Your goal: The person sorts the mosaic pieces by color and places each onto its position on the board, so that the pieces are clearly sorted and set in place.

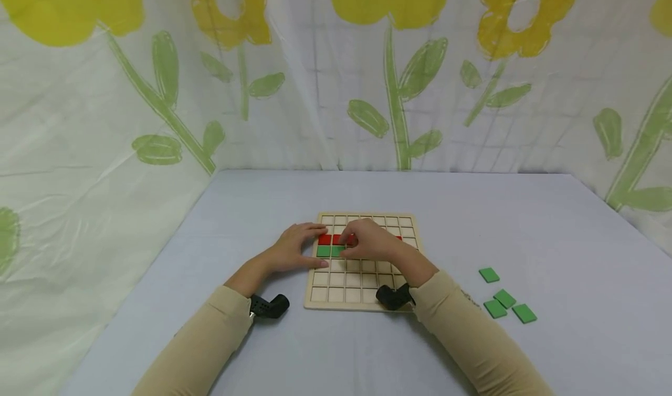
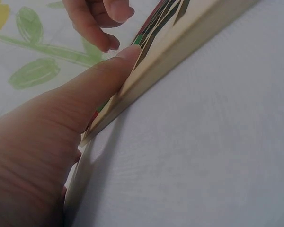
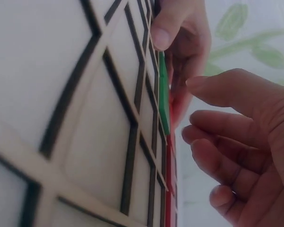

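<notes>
A square wooden grid board (image 1: 343, 307) lies flat, with a row of red tiles (image 1: 325, 239) set in its cells and green tiles (image 1: 324, 251) in the row just nearer. My left hand (image 1: 294, 247) rests at the board's left edge, thumb and fingers spread apart; in the left wrist view its thumb (image 2: 92, 85) lies over the rim. Above the green tiles hovers my right hand (image 1: 373, 241), fingers loosely bent. The right wrist view shows a gap between its thumb and fingers (image 3: 222, 127), with nothing held. This hand hides part of the red row.
Several loose green tiles (image 1: 489, 274) lie on the white table (image 1: 577, 238) right of the board. A black wrist camera (image 1: 270, 307) juts from the left sleeve, another (image 1: 394, 297) from the right one, over the board's near edge. Behind hangs a flowered curtain (image 1: 310, 93).
</notes>
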A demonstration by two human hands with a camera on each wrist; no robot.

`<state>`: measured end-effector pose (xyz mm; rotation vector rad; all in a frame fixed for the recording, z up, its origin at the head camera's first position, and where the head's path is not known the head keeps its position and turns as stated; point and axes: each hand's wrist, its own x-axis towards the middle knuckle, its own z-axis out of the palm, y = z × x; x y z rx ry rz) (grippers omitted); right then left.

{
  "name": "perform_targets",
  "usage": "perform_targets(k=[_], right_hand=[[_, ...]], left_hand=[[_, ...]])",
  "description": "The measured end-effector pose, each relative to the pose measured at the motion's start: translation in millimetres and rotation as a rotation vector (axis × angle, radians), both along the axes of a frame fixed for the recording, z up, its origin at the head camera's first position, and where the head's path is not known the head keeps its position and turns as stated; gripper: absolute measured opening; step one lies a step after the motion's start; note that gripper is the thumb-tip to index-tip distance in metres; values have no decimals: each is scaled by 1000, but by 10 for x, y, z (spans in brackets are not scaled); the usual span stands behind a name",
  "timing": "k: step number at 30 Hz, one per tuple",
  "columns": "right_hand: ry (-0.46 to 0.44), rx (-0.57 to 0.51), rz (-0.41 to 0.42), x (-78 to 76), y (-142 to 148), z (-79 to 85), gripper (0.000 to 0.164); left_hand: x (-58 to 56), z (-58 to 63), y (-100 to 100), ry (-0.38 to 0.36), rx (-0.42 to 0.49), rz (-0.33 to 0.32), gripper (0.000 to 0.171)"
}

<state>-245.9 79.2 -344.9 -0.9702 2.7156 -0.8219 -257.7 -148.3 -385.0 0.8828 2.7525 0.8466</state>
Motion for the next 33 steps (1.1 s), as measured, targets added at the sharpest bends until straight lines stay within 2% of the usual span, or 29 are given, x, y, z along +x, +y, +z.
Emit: perform_targets(k=[10, 22, 33], right_hand=[[-41, -77, -10, 89, 91, 137, 27], [32, -103, -20, 258, 281, 317, 28], [92, -76, -57, 378, 642, 323, 24]], left_hand=[[-7, 11, 11, 16, -5, -7, 77], [-18, -9, 7, 37, -8, -9, 75], [0, -3, 6, 39, -13, -11, 76]])
